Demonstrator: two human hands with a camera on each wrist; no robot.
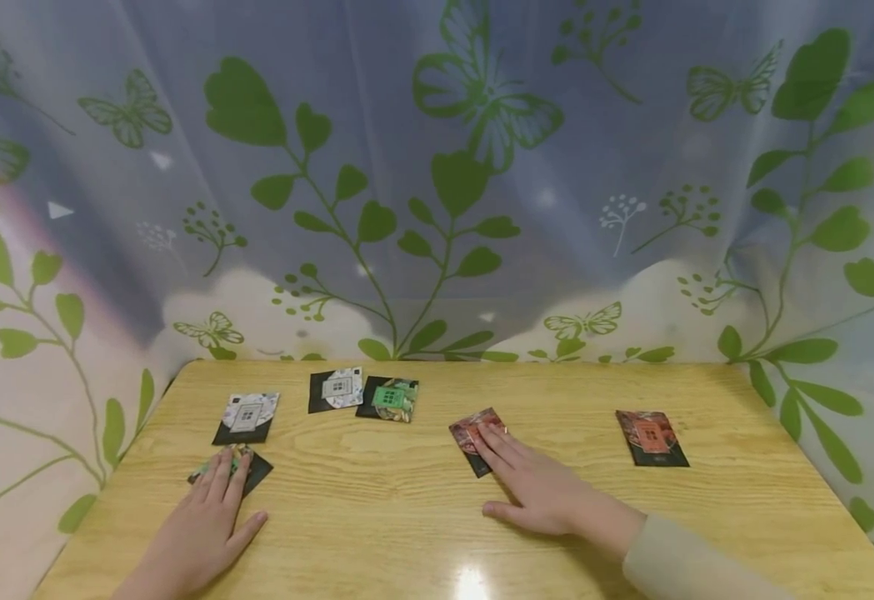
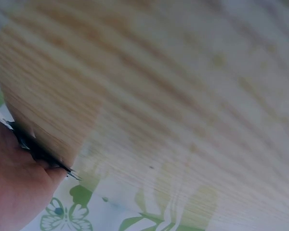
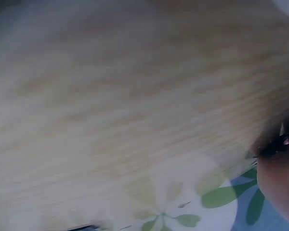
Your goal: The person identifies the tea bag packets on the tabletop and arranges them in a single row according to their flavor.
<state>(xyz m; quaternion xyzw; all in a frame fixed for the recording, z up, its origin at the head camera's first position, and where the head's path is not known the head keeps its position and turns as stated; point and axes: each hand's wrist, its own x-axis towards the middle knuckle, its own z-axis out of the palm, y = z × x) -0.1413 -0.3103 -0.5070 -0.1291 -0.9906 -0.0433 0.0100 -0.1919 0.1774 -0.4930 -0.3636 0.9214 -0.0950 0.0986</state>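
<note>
In the head view my left hand [image 1: 200, 529] rests flat, fingers straight, on a green-and-black packet [image 1: 258, 477] at the table's left side. Its fingers hide much of that packet. My right hand [image 1: 540, 493] lies with fingertips on a red-and-black packet [image 1: 465, 436] right of centre, thumb spread aside on the wood. In the left wrist view the packet's dark edge [image 2: 38, 148] shows beside the hand. The right wrist view catches only a dark bit of packet [image 3: 274, 147] by the fingers.
Just beyond the left hand lies a white-and-black packet [image 1: 247, 415]. Farther back, another white-and-black packet [image 1: 336, 390] sits beside a green one [image 1: 389, 399]. At right is a second red packet [image 1: 651, 438]. A leaf-and-butterfly curtain [image 1: 377, 167] hangs behind the wooden table [image 1: 362, 517].
</note>
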